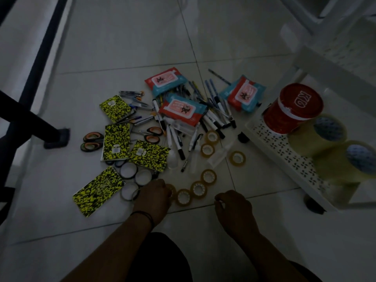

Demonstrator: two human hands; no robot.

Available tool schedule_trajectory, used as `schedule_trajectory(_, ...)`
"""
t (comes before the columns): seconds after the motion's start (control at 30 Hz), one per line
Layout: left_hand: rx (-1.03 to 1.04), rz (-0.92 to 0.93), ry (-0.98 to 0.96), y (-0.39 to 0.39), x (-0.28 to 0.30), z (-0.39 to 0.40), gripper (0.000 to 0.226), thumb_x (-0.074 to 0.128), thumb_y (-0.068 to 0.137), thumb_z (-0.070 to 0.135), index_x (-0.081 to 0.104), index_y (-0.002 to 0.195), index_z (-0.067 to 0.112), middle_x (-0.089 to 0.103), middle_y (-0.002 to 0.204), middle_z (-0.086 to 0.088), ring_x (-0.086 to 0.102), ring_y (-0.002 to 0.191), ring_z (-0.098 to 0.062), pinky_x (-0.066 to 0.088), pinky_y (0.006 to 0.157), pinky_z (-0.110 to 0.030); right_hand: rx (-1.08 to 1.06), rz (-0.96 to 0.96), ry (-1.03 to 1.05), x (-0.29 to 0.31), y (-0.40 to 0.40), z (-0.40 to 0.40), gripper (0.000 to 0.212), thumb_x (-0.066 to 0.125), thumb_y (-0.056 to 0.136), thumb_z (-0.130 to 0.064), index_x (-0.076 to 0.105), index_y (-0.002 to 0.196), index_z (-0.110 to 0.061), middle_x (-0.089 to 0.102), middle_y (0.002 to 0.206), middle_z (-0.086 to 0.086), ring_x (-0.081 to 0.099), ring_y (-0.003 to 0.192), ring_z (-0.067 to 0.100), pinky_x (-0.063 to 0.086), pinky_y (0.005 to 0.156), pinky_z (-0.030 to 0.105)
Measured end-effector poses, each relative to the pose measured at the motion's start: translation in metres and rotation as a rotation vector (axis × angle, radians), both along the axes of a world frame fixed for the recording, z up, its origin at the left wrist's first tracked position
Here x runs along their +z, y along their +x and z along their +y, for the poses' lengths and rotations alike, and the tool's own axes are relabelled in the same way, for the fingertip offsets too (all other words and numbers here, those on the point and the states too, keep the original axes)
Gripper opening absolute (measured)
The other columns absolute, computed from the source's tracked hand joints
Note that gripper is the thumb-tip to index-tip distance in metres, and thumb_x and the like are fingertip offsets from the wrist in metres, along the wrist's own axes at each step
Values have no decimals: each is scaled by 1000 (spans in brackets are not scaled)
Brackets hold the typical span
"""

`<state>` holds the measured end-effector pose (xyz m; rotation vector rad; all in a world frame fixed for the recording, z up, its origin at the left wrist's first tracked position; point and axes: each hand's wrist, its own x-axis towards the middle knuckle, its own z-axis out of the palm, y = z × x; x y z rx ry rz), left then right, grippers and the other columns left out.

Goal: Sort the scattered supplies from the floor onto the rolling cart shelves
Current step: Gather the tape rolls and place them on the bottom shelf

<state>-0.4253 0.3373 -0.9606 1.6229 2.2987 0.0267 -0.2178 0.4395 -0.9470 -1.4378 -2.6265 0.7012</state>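
Note:
Supplies lie scattered on the tiled floor: yellow-black notebooks (117, 141), wipe packs (182, 107), markers (176, 139), scissors (92, 140) and several small tape rolls (198, 188). My left hand (153, 195) is down at the near end of the tape row, its fingers curled round one small roll (172, 191). My right hand (232, 208) hovers just above the floor to the right with fingers loosely curled and nothing in it. The white rolling cart (284, 153) stands at the right.
The cart's bottom shelf holds a red tin (293, 107) and two large tape rolls (325, 133). A dark table leg (57, 137) stands at the left. Clear round lids (128, 170) lie beside the notebooks. Bare tiles stretch beyond the pile.

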Motion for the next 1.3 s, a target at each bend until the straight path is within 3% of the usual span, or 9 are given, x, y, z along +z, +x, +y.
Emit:
schedule_trajectory(0.13,43,-29,148,8,13,2,25,59,62,15,44,43,14,49,50,-4,51,46,-26,42,36,-32,127,-59,109,-4,-10,3,3,66,63,-23,68,60,-22,60,60,-3,60,51,16,48,43,30)
schedule_trajectory(0.3,170,-100,217,46,40,17,31,67,61,22,41,44,18,50,47,-1,50,47,-21,31,37,-26,216,-72,160,-11,-29,3,25,87,45,-13,67,58,-21,58,61,-1,57,51,16,42,42,24)
schedule_trajectory(0.47,147,16,69,60,16,18,16,42,91,25,41,74,26,61,87,-1,53,90,-23,20,63,-30,244,-50,193,-22,-39,-2,33,83,48,-9,70,77,-20,62,75,4,58,60,21,44,49,25)
schedule_trajectory(0.6,108,-16,9,60,18,20,9,54,76,15,57,79,23,60,84,1,54,89,-24,22,63,-30,250,-68,249,-30,-41,-4,33,82,47,-14,68,76,-22,62,79,3,58,68,21,46,57,27)
schedule_trajectory(0.7,37,11,11,59,18,21,23,70,41,8,59,57,22,57,62,3,57,62,-21,33,48,-27,270,-12,325,-36,-37,-4,19,75,55,-11,64,69,-20,59,79,3,49,75,22,45,63,31)
schedule_trajectory(0.87,68,96,219,60,6,21,21,38,59,12,56,52,19,52,63,-3,50,60,-24,25,47,-27,249,54,407,-29,-30,-1,14,45,64,-16,59,65,-17,56,77,3,40,79,20,29,73,34)
schedule_trajectory(0.93,98,109,225,60,7,21,16,43,57,12,56,53,19,50,66,-4,41,66,-23,19,52,-26,232,48,425,-22,-26,2,15,47,64,-20,60,70,-18,55,82,2,41,82,20,28,77,35)
schedule_trajectory(1.07,136,143,182,61,5,22,13,57,44,11,57,52,22,48,66,-3,47,59,-25,19,52,-27,108,47,447,-14,-31,14,27,43,69,-23,64,86,-19,55,94,5,42,88,22,33,80,38)
schedule_trajectory(1.3,141,161,108,62,0,24,36,84,31,14,58,53,25,49,66,1,47,62,-23,20,55,-27,62,-127,305,-28,-41,26,31,77,54,-18,69,84,-19,62,99,9,41,90,24,49,75,40)
